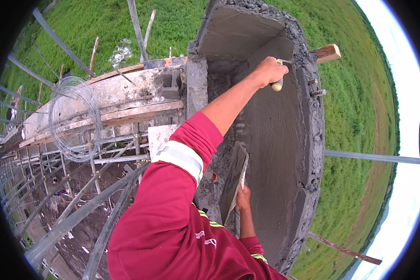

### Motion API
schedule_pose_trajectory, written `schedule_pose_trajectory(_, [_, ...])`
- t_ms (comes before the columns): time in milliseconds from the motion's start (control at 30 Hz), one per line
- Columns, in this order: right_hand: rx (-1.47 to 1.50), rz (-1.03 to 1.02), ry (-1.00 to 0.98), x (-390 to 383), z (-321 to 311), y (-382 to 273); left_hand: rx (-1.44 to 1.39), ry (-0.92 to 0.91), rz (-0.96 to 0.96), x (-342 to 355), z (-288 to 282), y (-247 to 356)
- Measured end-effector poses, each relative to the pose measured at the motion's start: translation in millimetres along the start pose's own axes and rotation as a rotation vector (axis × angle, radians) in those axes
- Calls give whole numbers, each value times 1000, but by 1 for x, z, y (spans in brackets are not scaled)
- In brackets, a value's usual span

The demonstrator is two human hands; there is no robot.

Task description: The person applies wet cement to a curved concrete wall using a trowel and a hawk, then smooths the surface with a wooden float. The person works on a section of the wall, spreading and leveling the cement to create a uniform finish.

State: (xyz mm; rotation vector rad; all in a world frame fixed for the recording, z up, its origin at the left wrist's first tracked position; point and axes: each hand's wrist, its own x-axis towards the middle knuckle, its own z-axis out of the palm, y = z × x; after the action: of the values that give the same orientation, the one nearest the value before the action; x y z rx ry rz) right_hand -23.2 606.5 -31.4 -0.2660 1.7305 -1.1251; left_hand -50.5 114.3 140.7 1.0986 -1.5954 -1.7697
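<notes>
My left hand [270,70] reaches high over a hollow concrete channel, closed on the pale handle of a tool [277,83], probably a trowel; its blade is hard to make out. The tool is at the upper part of a grey mortar-coated wall [275,144], whose edge is rough. Lower down, my right hand [242,199] grips a flat, mortar-smeared board [233,179], held tilted inside the channel. Both arms wear red sleeves, the left with a reflective band. A small orange-red object [214,177] lies on the channel's dirty bottom, left of the board.
A concrete ledge with planks [121,114] runs left, carrying a coil of wire [74,116]. Scaffold poles [70,224] stand over a dirt drop at lower left. A timber end [326,53] and a horizontal pole [368,157] jut beyond the wall over grass.
</notes>
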Motion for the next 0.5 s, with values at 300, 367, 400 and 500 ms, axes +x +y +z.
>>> schedule_pose_trajectory(300, [2, -9, -15, 0, 2, 4, 76, -2, 69, -38, -2, 17])
schedule_pose_trajectory(367, [-5, 10, -4, 0, 1, 5, -72, -90, 62, -66, -6, -1])
schedule_pose_trajectory(400, [-7, 19, 7, 0, 0, 6, -174, -125, 95, -77, -9, -13])
schedule_pose_trajectory(500, [-19, 55, 39, 1, -5, 11, 70, 82, 200, -89, -14, -58])
